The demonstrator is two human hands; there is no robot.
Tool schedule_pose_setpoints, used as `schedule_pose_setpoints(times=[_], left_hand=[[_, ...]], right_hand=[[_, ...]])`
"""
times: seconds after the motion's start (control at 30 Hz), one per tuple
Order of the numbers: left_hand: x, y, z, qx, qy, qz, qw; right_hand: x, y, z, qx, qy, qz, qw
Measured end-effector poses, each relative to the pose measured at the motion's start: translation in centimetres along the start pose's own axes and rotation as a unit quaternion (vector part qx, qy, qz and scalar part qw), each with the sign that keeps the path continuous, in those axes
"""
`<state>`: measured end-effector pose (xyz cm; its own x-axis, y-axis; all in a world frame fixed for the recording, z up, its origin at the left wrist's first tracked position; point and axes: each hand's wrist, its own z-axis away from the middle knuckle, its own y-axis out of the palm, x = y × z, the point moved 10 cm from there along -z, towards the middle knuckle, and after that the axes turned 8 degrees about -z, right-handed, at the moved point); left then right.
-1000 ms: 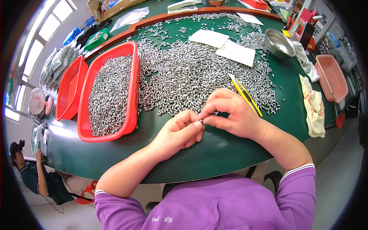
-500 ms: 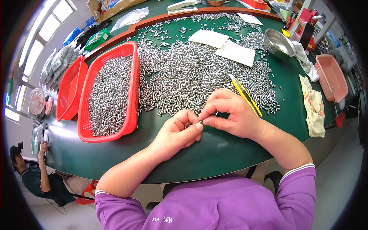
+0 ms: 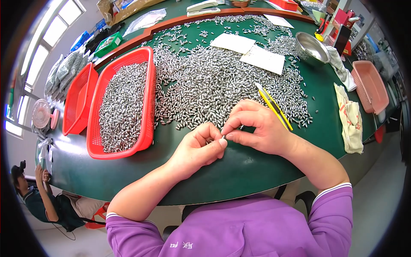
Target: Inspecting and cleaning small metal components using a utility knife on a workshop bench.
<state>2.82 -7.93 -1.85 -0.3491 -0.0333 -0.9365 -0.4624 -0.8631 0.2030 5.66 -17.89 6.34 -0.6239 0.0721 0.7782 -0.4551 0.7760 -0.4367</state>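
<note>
Silver piece pinched narrowly by both hands, near metal pile on green table.

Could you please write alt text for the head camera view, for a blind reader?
A person's left hand pinches a small silvery piece above a green table, with the right hand close beside it. Beyond the hands spreads a large pile of similar-looking pieces; to the left stands a red plastic basket filled with more.

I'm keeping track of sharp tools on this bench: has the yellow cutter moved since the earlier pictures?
No. The yellow cutter lies beside the right hand with no visible shift against the brown strip along the table.
</note>
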Motion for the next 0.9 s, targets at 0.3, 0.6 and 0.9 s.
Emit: schedule_pose_setpoints(times=[0.3,0.6,0.9], left_hand=[[-0.1,0.2,-0.1,0.006,-0.002,-0.004,1.0],[0.0,0.0,-0.2,-0.004,-0.008,-0.022,1.0],[-0.2,-0.7,0.0,-0.042,0.029,0.009,0.999]], right_hand=[[0.0,-0.1,0.0,-0.003,0.003,0.002,1.0],[0.1,-0.2,0.0,-0.002,-0.005,0.016,1.0],[-2.6,-9.6,2.5,-0.15,0.216,0.327,0.908]])
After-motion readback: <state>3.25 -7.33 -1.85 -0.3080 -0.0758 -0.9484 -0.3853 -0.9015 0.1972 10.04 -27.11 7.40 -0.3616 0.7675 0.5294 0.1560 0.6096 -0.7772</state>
